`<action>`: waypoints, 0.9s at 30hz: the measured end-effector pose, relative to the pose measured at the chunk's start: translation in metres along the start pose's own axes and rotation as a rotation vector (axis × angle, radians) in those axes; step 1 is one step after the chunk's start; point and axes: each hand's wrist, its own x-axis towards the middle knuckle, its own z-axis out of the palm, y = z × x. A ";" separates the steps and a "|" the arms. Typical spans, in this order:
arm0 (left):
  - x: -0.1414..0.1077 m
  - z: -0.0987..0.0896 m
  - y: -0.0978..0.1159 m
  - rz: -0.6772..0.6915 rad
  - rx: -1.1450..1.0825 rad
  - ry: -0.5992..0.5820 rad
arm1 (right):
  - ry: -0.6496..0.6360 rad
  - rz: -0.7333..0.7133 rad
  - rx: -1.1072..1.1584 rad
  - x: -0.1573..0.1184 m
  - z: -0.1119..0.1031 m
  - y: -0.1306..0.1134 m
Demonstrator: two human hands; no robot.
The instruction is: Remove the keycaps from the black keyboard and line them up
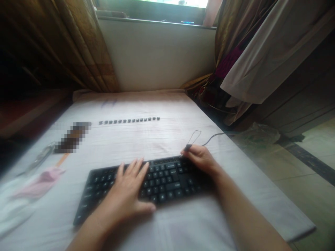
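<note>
Head view: a black keyboard (pixel 167 179) lies on the cloth-covered counter (pixel 167 136). The left hand (pixel 128 188) rests on it, fingers spread wide; the right hand (pixel 201 156) pinches a wire tool (pixel 187 147) by its dark grip, at the far edge. Beyond, a row of small dark caps (pixel 129 121), apparently from the keyboard, seems already off; many keys (pixel 172 186) are still seated. Pink cloth (pixel 43 183) lies to the left.

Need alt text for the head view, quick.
A person's left hand lies spread on a black keyboard; the right hand holds a wire-loop tool near its far edge. Beyond, small dark pieces line up on pale cloth.
</note>
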 end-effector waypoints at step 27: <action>0.009 -0.017 0.041 -0.158 -0.634 0.369 | 0.000 -0.141 0.299 -0.026 0.060 -0.059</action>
